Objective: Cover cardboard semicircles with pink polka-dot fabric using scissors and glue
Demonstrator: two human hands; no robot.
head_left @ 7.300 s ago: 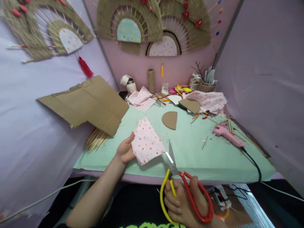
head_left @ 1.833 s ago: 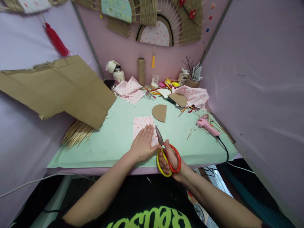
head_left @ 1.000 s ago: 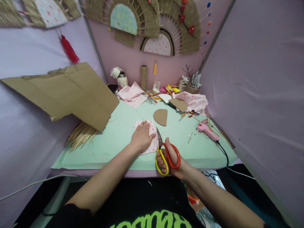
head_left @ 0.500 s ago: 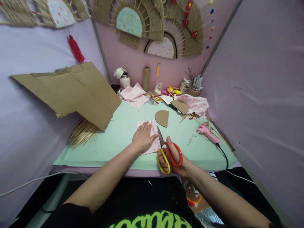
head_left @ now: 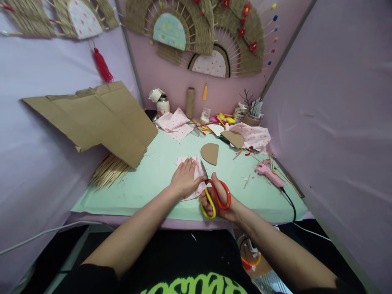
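A: Nearest first, what's the right hand [head_left: 221, 203] doing?
B: Clenched thru the loops of the yellow-and-red-handled steel scissors [head_left: 211, 197]. Blades point away from the person, right at the right edge of the pink dotted cloth square [head_left: 196, 191]. Can't tell if they're biting into it.
A: And the left hand [head_left: 184, 179]?
B: Flat, fingers spread, gripping nothing. The palm presses the cloth onto the mint-green table mat [head_left: 143, 188], prob. so the limp fabric won't slide or bunch next to the blades.
A: Materials?
B: Cloth is thin and soft; mat is smooth and matte. Just beyond the cloth lies a brown cardboard half-round [head_left: 210, 153]: stiff, flat, one straight edge.
A: Further out?
B: On the right, a pink plastic glue gun [head_left: 269, 173] w/ black cord, lying on its side. On the left, a bundle of thin bamboo sticks [head_left: 108, 173] under a big creased cardboard sheet [head_left: 101, 118]. At the back there's more dotted fabric [head_left: 174, 122], a twine spool [head_left: 190, 102] and woven straw fans [head_left: 183, 24] on the wall.
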